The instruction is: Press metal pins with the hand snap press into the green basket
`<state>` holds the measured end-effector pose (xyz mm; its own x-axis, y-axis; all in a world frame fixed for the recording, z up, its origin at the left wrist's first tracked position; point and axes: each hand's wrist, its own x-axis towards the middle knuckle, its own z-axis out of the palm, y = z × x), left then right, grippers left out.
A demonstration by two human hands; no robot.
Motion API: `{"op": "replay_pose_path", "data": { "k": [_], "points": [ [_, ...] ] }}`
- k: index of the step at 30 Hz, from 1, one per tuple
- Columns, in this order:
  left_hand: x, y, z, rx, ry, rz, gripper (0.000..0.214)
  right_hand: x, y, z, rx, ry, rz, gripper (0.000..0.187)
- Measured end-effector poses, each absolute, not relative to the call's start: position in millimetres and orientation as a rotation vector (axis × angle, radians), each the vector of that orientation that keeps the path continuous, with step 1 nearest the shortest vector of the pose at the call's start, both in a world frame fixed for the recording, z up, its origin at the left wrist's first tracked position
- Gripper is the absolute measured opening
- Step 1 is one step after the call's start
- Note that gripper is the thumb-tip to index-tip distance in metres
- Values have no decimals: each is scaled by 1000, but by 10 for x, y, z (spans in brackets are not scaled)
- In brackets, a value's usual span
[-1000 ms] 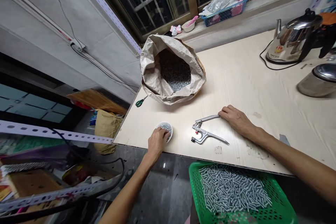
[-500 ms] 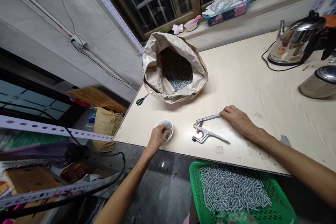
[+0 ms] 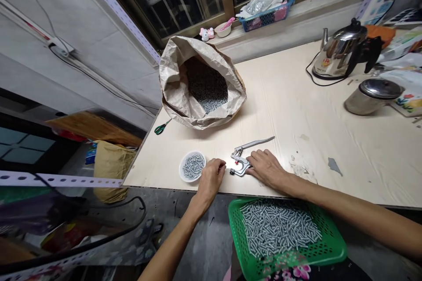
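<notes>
My right hand (image 3: 267,169) is closed around the lower handle of the silver spring-loaded pliers (image 3: 243,167). The pliers lie on the table with their upper handle sticking out free and their jaws apart, pointing left. Just left of the jaws, my left hand (image 3: 211,181) is pinched; anything between its fingertips is too small to make out. Beside that hand stands a white bowl (image 3: 193,167) of small shiny metal pieces.
A large paper sack (image 3: 201,116) of metal pieces stands behind the bowl. Green-handled scissors (image 3: 161,129) lie at the left edge. Below the table's front edge is a green basket (image 3: 235,228) of metal screws. A kettle (image 3: 339,55) and lidded canister (image 3: 371,99) stand right.
My left hand has left the bowl and moved right to near the pliers' jaws. My right hand has shifted from the upper handle to the lower one. The view has turned right.
</notes>
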<state>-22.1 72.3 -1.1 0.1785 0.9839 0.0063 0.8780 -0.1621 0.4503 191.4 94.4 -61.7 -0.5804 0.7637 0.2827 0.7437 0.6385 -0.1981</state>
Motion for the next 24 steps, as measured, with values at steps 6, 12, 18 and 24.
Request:
{"op": "replay_pose_path", "data": {
  "k": [6,12,18,24],
  "points": [
    [-239,886,-243,2178,1708,193,18,1933,959,-814,-1205,-2490,160,7],
    [-236,811,-365,2120,1878,253,17,1937,989,-852,-1195,-2465,168,9],
    [-235,714,-387,2213,1942,221,25,1939,993,-881,-1163,-2471,151,12],
    [-150,833,-275,1846,1899,421,15,1949,991,-869,-1129,-2486,86,12]
  ]
}}
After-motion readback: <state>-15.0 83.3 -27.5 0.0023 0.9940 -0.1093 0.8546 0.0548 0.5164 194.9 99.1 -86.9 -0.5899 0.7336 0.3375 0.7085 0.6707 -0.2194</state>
